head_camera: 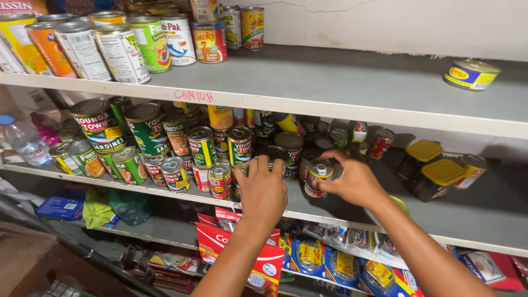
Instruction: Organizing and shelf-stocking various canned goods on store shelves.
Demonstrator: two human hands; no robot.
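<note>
My left hand [263, 190] reaches into the middle shelf [484, 220] and closes around a dark can [273, 152] standing among other tins. My right hand [355, 180] grips a small red-labelled can [318, 175] with a silver pull-tab lid, just to the right of the left hand. Both cans stand at the front of a crowd of red, green and yellow tins [203, 146]. To the right of my right hand stand two dark jars with yellow lids [434, 179].
The top shelf [341, 82] carries tall cans [121, 52] at the left and one flat yellow-and-blue tin [471, 74] at the far right. Below, red cartons [242, 253] and blue-and-yellow packets [335, 264] fill the lower shelf. A water bottle [25, 140] stands far left.
</note>
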